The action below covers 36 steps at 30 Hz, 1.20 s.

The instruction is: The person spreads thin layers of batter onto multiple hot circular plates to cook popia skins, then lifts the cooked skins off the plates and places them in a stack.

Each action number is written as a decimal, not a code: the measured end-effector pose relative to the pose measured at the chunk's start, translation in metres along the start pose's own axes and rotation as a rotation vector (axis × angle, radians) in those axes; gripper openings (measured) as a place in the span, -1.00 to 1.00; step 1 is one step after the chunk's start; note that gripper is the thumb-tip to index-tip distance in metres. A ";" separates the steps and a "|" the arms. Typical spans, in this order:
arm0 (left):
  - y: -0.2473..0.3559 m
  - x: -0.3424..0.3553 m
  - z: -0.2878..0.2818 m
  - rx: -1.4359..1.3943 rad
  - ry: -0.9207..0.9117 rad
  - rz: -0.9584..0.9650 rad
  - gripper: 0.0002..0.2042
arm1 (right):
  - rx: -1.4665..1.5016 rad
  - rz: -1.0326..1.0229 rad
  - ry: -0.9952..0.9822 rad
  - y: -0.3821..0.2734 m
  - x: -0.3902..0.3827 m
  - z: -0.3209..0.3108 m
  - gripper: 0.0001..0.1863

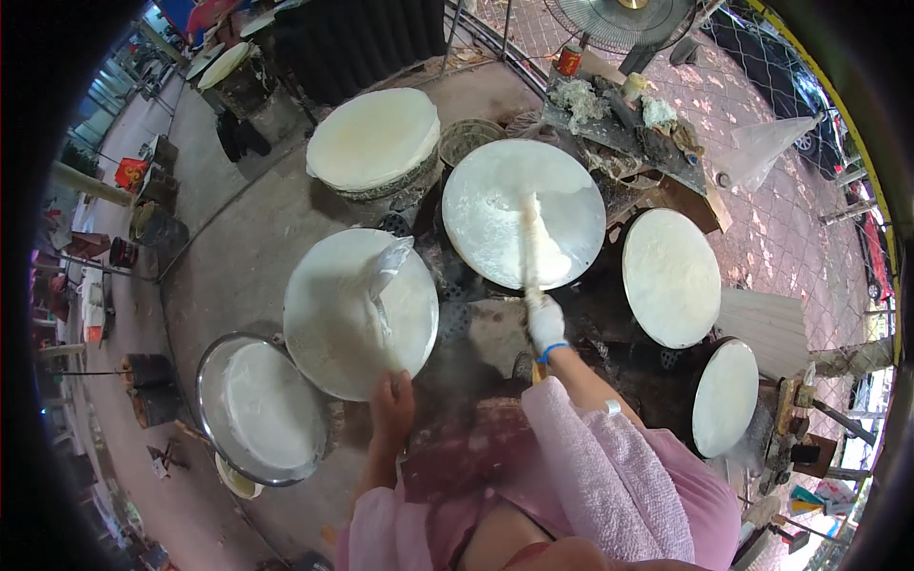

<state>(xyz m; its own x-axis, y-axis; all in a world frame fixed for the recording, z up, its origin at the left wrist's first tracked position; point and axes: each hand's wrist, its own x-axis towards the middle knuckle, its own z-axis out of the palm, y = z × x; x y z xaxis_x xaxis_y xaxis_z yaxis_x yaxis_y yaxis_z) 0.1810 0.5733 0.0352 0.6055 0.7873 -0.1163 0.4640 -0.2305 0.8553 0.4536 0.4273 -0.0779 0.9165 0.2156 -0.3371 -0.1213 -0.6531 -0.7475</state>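
My gloved right hand (546,324) is closed on a long wooden spreader (529,243), which lies over a round griddle (476,200) ahead of me. White batter (552,255) is smeared thickly beside the spreader, with a thinner film over the rest of the plate. My bare left hand (390,407) grips the pale handle of a tool with a shiny grey head (388,265); its exact kind I cannot make out. That tool is over a second round griddle (319,314), coated with a thin white layer.
At left stands a metal basin (205,385) of white batter. Other white-coated griddles stand at the back (373,138) and at right (671,276) (725,395). A cluttered board (609,133) with a red can (568,60) and a fan (628,19) sit beyond, beside wire fencing.
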 end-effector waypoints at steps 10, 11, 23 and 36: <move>0.047 -0.018 0.047 -0.109 0.108 -0.071 -0.81 | -0.304 -0.080 -0.083 0.032 0.072 -0.094 -0.44; 0.053 -0.021 0.052 -0.085 0.098 -0.074 -0.80 | -0.267 -0.081 -0.134 0.022 0.074 -0.099 -0.42; 0.066 -0.042 0.102 0.049 0.162 -0.140 -0.82 | -0.453 -0.248 -0.116 0.018 0.132 -0.159 -0.50; 0.086 -0.038 0.108 0.298 0.208 -0.029 -0.84 | -0.580 -0.235 -0.120 0.001 0.200 -0.145 -0.29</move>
<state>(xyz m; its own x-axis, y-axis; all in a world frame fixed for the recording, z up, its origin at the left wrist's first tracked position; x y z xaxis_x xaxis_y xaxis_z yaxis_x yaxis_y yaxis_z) 0.2680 0.4618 0.0590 0.4593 0.8883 -0.0070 0.6656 -0.3388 0.6650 0.6920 0.3643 -0.0631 0.8403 0.4589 -0.2886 0.3350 -0.8581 -0.3891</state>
